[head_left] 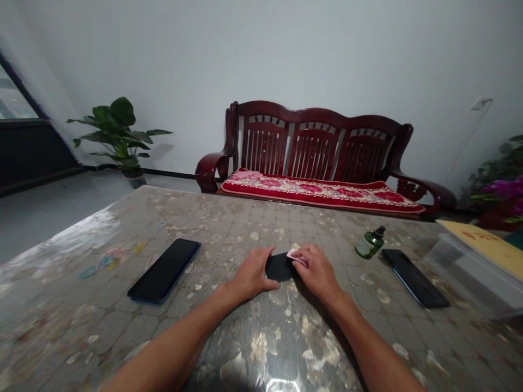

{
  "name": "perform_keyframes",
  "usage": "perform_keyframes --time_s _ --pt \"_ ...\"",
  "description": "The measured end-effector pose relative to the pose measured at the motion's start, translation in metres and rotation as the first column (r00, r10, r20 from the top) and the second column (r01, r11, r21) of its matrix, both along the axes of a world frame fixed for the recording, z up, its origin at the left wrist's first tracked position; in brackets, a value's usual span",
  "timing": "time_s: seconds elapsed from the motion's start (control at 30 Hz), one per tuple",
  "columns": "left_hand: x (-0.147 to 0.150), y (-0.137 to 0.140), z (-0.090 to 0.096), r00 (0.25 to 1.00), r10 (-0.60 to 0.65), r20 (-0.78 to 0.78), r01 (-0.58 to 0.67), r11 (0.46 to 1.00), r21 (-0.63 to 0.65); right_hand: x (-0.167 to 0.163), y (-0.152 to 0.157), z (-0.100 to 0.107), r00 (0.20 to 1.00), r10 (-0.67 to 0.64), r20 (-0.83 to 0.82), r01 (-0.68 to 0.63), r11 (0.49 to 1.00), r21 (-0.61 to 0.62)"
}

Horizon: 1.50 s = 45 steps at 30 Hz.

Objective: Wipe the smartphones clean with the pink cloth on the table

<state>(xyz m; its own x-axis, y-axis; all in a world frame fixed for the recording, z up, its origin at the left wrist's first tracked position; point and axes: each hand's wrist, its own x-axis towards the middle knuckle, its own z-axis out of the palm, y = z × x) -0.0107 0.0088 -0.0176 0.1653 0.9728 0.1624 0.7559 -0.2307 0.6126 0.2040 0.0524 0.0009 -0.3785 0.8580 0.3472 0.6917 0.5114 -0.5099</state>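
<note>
A dark, flat, phone-like object (pixel 280 267) lies sideways on the table between my two hands. My left hand (pixel 254 272) grips its left end, with the thumb at the near edge and the fingers at the far edge. In the fingers of my right hand (pixel 316 268) is a small pale pink cloth or pad (pixel 292 254), pressed to the right end of the dark object. My right hand partly hides that end. Whether the pink piece is cloth or sponge I cannot tell.
A black phone (pixel 165 270) lies to the left, beside several coloured bands (pixel 107 260). To the right are a green pump bottle (pixel 370 243), another phone (pixel 414 277) and a clear plastic box (pixel 469 272) with a yellow item (pixel 486 245) on top. A wooden bench (pixel 312 141) stands beyond the table.
</note>
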Motion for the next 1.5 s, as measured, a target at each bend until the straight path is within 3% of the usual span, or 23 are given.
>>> perform_keyframes --time_s 0.23,0.4,0.5,0.67,0.87,1.1,1.17,1.33,1.4,1.5 --pt "-0.001 0.0 -0.002 1.0 -0.012 -0.006 0.012 1.0 0.005 -0.002 -0.004 -0.002 0.998 0.055 -0.019 -0.056 0.996 -0.062" --pt "0.0 0.0 0.0 1.0 -0.008 -0.001 0.008 1.0 0.002 -0.008 -0.007 -0.006 0.994 0.108 0.017 -0.108 0.994 0.022" --pt "0.0 0.0 0.001 1.0 -0.006 0.009 0.006 1.0 -0.003 -0.006 -0.008 -0.007 0.998 0.064 -0.013 -0.064 0.997 0.038" --pt "0.002 -0.002 0.003 1.0 0.02 0.018 -0.02 1.0 -0.005 -0.002 -0.011 -0.005 0.988 -0.004 0.155 -0.002 0.999 0.038" --pt "0.005 -0.003 0.007 0.997 0.057 -0.059 -0.058 0.998 -0.022 -0.007 -0.013 -0.002 0.971 0.069 0.228 -0.089 0.993 0.077" --pt "0.004 -0.003 0.009 0.996 0.048 -0.073 -0.051 0.998 -0.035 0.006 0.011 -0.003 0.922 -0.221 0.317 0.156 0.964 0.217" --pt "0.004 -0.003 0.009 0.997 0.045 -0.07 -0.048 0.998 -0.039 0.003 0.01 -0.003 0.926 -0.203 0.319 0.135 0.965 0.225" --pt "0.005 -0.003 0.007 0.996 0.046 -0.071 -0.048 0.998 -0.037 -0.014 -0.002 -0.004 0.956 -0.01 0.292 -0.029 0.991 0.128" --pt "0.005 -0.003 0.008 0.996 0.05 -0.07 -0.052 0.998 -0.036 -0.014 -0.002 -0.002 0.95 -0.041 0.31 0.005 0.993 0.116" --pt "0.005 -0.004 0.009 0.997 0.054 -0.06 -0.057 0.997 -0.049 -0.006 0.005 0.0 0.919 -0.189 0.346 0.151 0.979 0.135"
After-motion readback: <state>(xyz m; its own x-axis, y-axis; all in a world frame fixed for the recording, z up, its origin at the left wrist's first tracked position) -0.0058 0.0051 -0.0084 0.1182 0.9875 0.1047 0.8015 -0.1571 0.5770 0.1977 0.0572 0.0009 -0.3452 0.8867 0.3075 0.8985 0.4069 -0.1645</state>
